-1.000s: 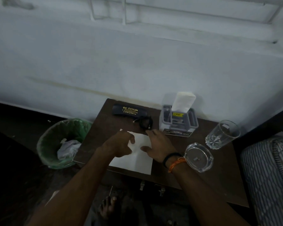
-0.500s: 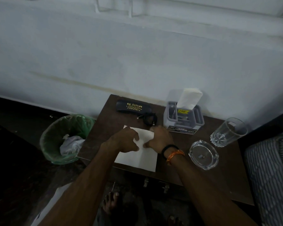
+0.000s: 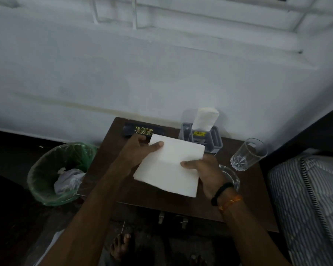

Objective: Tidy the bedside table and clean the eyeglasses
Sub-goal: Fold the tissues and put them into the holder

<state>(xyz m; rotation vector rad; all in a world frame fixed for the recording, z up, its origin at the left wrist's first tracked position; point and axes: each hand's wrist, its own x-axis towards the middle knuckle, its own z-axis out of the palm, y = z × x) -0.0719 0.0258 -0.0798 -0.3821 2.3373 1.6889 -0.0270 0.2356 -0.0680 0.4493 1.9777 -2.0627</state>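
Observation:
A white paper napkin (image 3: 171, 166) is held unfolded above the dark wooden bedside table (image 3: 112, 143). My left hand (image 3: 140, 150) pinches its top left corner and my right hand (image 3: 202, 169) grips its right edge. Behind the napkin lies a black eyeglass case (image 3: 140, 129) with gold lettering. The eyeglasses are hidden behind the napkin.
A grey napkin holder (image 3: 215, 137) with white napkins stands at the back. A clear drinking glass (image 3: 246, 154) is at the right, a glass ashtray (image 3: 233, 175) partly under my right wrist. A green-lined bin (image 3: 62, 169) sits left on the floor, a striped mattress (image 3: 311, 198) right.
Both hands have lifted the napkin off the table and hold it up spread out. It now covers the eyeglasses.

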